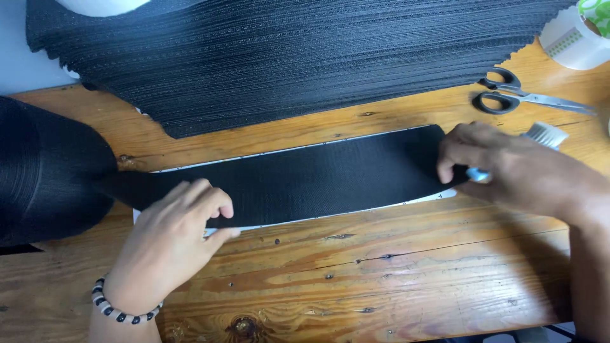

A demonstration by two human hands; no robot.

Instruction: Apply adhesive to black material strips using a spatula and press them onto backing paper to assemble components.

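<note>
A knotted brown wooden worktop [381, 279] is shown, on which a long flat black fabric strip [305, 178] is laid over a white sheet. The strip's near edge is pinched by the left hand [175, 238]. Its right end is pressed by the right hand [508, 168], clamped on a white-bristled brush [545, 134]. Black-handled scissors [518, 96] are seen beyond.

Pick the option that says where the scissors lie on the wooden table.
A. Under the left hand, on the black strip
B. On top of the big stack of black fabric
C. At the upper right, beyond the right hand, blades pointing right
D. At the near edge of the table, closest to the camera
C: the black-handled scissors lie on the bare wooden table past the right hand, their blades pointing right, clear of the black strip.
</note>
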